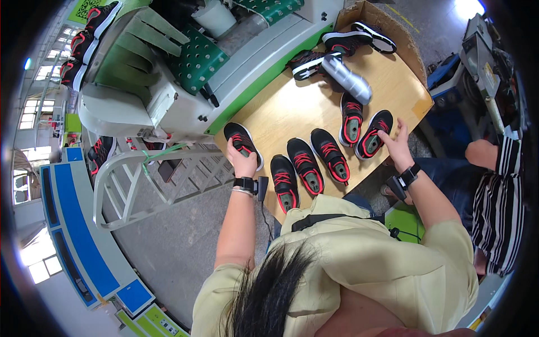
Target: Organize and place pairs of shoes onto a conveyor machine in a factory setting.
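My left hand is closed around the heel end of a black sneaker with red laces, at the left edge of the wooden tabletop. My right hand has its fingers apart, with the thumb at the collar of another black-and-red sneaker; whether it presses on the shoe I cannot tell. Between my hands stand several matching sneakers, among them one at the near edge, one in the middle and one beside it. Greenish-grey lasts show inside their openings. Another sneaker stands just left of the right-hand one.
A shiny silver bottle-shaped object, blurred, lies by more sneakers near a cardboard panel. A pale machine with green perforated parts borders the tabletop. A grey metal rack stands left. Another person's striped clothing shows right.
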A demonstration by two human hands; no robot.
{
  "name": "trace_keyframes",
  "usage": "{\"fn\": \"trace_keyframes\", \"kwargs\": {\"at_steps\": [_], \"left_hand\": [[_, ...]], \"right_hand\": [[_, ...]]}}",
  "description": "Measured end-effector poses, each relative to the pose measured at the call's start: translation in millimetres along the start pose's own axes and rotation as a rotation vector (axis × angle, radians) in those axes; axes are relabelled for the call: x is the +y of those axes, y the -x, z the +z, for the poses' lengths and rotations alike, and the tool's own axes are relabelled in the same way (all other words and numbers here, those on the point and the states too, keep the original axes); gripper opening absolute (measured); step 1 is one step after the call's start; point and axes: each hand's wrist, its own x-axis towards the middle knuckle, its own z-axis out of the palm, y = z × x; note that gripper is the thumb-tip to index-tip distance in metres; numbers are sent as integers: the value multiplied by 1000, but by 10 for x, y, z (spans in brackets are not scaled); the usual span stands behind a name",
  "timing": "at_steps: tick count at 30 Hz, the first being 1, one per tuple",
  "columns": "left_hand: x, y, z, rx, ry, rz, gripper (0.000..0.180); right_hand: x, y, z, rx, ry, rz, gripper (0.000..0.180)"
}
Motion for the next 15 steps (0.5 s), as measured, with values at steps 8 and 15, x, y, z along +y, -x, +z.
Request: {"fn": "trace_keyframes", "kwargs": {"at_steps": [8,15], "left_hand": [[58,102,-321,-148,170,-41,92],[533,322,-442,57,86,326,77]], "right_hand": [[37,-36,274,0,-429,394,90],[-851,122,132,-48,-270,-105,67]]}}
